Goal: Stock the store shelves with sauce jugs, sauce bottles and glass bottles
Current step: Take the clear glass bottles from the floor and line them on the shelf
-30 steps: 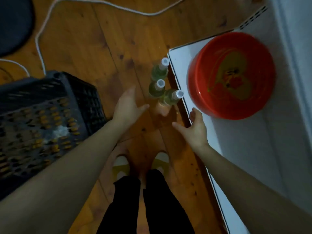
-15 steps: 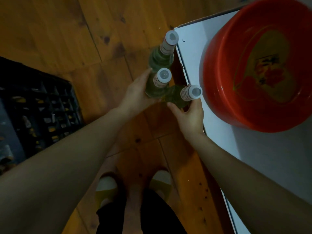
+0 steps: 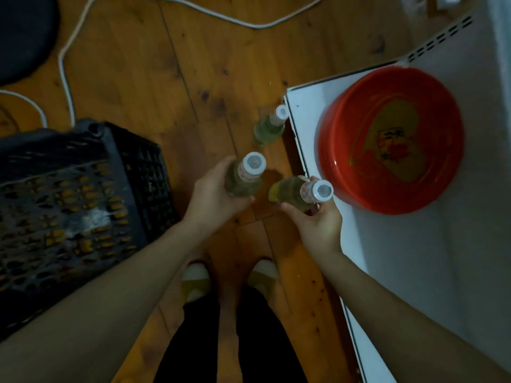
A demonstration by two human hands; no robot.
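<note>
My left hand (image 3: 214, 193) grips a green glass bottle (image 3: 244, 178) with a white cap, held upright above the wooden floor. In my right hand (image 3: 318, 225) is a second green glass bottle (image 3: 293, 193), tilted so its white cap points right toward the white shelf (image 3: 401, 244). A third green glass bottle (image 3: 269, 128) stands alone on the floor beside the shelf's corner, apart from both hands.
A red plastic basin (image 3: 392, 139) sits on the white shelf at the right. A black plastic crate (image 3: 74, 200) stands on the floor at the left. A white cord (image 3: 66, 78) trails across the floorboards. My feet (image 3: 229, 277) are below the hands.
Both hands reached down to the three bottles, closed on one each and lifted them up and toward me. The third bottle stayed on the floor.
</note>
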